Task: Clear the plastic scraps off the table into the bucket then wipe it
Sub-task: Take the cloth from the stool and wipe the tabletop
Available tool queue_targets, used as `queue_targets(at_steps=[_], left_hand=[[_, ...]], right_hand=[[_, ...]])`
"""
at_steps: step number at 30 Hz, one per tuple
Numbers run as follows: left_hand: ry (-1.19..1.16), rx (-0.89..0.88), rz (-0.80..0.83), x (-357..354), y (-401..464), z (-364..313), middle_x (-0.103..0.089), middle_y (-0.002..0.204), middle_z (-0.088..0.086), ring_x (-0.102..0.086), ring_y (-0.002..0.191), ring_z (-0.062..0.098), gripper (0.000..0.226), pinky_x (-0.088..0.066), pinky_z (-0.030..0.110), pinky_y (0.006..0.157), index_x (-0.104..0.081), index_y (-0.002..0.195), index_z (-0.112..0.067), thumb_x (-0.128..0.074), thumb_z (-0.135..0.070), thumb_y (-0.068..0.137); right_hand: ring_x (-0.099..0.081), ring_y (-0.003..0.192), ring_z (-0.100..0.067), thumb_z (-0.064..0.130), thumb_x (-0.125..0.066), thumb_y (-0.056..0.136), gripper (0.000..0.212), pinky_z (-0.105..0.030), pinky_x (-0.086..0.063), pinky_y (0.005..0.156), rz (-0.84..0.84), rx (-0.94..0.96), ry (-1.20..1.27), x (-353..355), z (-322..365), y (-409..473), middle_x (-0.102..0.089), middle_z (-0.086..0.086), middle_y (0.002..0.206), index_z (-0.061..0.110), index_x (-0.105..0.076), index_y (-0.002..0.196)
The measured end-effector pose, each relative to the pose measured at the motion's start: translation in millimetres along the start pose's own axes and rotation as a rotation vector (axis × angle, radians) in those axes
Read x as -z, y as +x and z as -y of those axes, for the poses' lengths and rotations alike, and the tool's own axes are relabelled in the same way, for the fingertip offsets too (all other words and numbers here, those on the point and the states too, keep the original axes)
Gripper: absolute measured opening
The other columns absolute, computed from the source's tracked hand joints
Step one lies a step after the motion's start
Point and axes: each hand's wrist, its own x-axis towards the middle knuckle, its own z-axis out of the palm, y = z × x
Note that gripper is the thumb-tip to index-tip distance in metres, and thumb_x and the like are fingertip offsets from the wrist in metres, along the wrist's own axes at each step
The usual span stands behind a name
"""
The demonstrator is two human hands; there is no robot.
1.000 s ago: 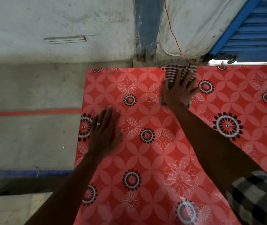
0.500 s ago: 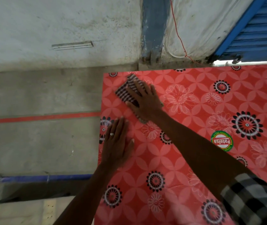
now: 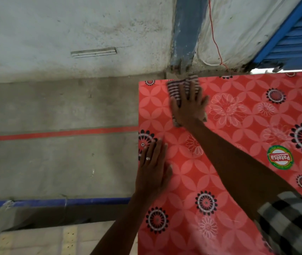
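Right hand [image 3: 188, 105] lies flat, fingers spread, pressing a striped cloth [image 3: 176, 89] onto the red flowered desk [image 3: 238, 181] near its far left corner; grip released, not curled. Left hand [image 3: 153, 172] rests flat and released at the desk's left edge. A round sticker [image 3: 280, 157] sits to the right.

A grey concrete floor [image 3: 58, 162] carries a red painted line [image 3: 54, 133] and a blue line [image 3: 64, 201]. A blue shutter [image 3: 300, 34] stands far right, beside a thin red cord [image 3: 214, 34] hanging down a white sheet [image 3: 238, 24].
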Motion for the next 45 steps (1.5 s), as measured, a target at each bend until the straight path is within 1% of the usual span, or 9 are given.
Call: queue_targets(at_steps=[4,7,17,20,25,29,33,39,45], left_hand=[[-0.094,0.072,-0.064,1,-1,0,-0.024,0.169,0.016,-0.020,0.159,0.028,0.073,-0.017,0.042,0.130,-0.024,0.160,-0.001,-0.044,-0.036,0.099],[-0.158,0.075,-0.068,1,0,0,-0.020,0.170,0.016,-0.016,0.160,0.028,0.074,-0.018,0.041,0.130,-0.018,0.161,-0.001,-0.042,-0.037,0.101],[-0.190,-0.003,-0.114,6,10,7,-0.030,0.166,0.018,-0.026,0.156,0.030,0.068,-0.023,0.046,0.127,-0.032,0.158,-0.001,-0.035,-0.041,0.104],[-0.294,0.061,-0.102,20,36,24,-0.037,0.162,0.020,-0.034,0.152,0.034,0.064,-0.030,0.048,0.124,-0.037,0.155,0.000,-0.035,-0.039,0.104],[-0.231,0.018,-0.155,41,101,62,-0.060,0.143,0.023,-0.055,0.136,0.038,0.050,-0.043,0.053,0.114,-0.061,0.137,0.001,-0.036,-0.030,0.106],[-0.132,-0.016,0.029,37,113,63,-0.049,0.152,0.027,-0.044,0.144,0.044,0.060,-0.036,0.055,0.120,-0.056,0.142,-0.001,-0.030,-0.041,0.106],[-0.095,-0.012,0.051,22,96,53,-0.032,0.163,0.025,-0.028,0.152,0.045,0.065,-0.028,0.057,0.122,-0.043,0.153,-0.004,-0.027,-0.044,0.104],[-0.092,0.006,0.069,19,84,47,-0.025,0.167,0.023,-0.020,0.155,0.042,0.068,-0.022,0.058,0.124,-0.036,0.158,-0.008,-0.022,-0.047,0.104],[-0.175,0.061,0.086,23,76,43,-0.025,0.168,0.019,-0.017,0.157,0.040,0.073,-0.020,0.056,0.125,-0.038,0.157,-0.009,-0.017,-0.052,0.102]], right_hand=[[-0.005,0.154,-0.039,0.071,-0.014,0.097,0.070,-0.062,-0.002,0.122,0.039,0.413,-0.069,-13,45,-23,-0.003,-0.008,0.170,0.039,-0.008,0.159],[-0.011,0.154,-0.036,0.072,-0.020,0.094,0.071,-0.060,-0.008,0.123,0.036,0.527,-0.062,-16,34,-30,-0.011,-0.005,0.169,0.041,-0.018,0.158],[-0.007,0.153,-0.041,0.073,-0.004,0.092,0.079,-0.061,-0.009,0.122,-0.059,-0.145,0.064,-2,-74,-87,-0.003,-0.009,0.170,0.035,-0.009,0.160],[-0.002,0.154,-0.040,0.071,-0.004,0.094,0.076,-0.062,-0.006,0.122,-0.012,-0.115,0.041,-8,-49,-116,0.004,-0.010,0.169,0.035,-0.002,0.160],[-0.005,0.154,-0.038,0.068,-0.021,0.099,0.067,-0.063,-0.006,0.121,0.014,0.200,0.079,-33,19,-185,-0.005,-0.006,0.169,0.039,-0.012,0.159],[-0.008,0.154,-0.038,0.064,-0.032,0.099,0.068,-0.062,-0.010,0.121,0.024,0.355,0.069,-45,32,-228,-0.010,-0.006,0.169,0.038,-0.015,0.159],[-0.011,0.154,-0.037,0.068,-0.031,0.099,0.068,-0.061,-0.014,0.121,0.023,0.266,0.088,-38,-4,-242,-0.014,-0.005,0.168,0.038,-0.020,0.158],[-0.008,0.155,-0.034,0.070,-0.022,0.099,0.071,-0.058,-0.016,0.122,-0.050,-0.125,0.046,-27,-74,-257,-0.010,-0.008,0.169,0.035,-0.014,0.160],[-0.007,0.154,-0.037,0.066,-0.023,0.100,0.068,-0.063,-0.014,0.121,-0.039,-0.148,0.106,-32,-35,-283,-0.010,-0.009,0.168,0.034,-0.019,0.159]])
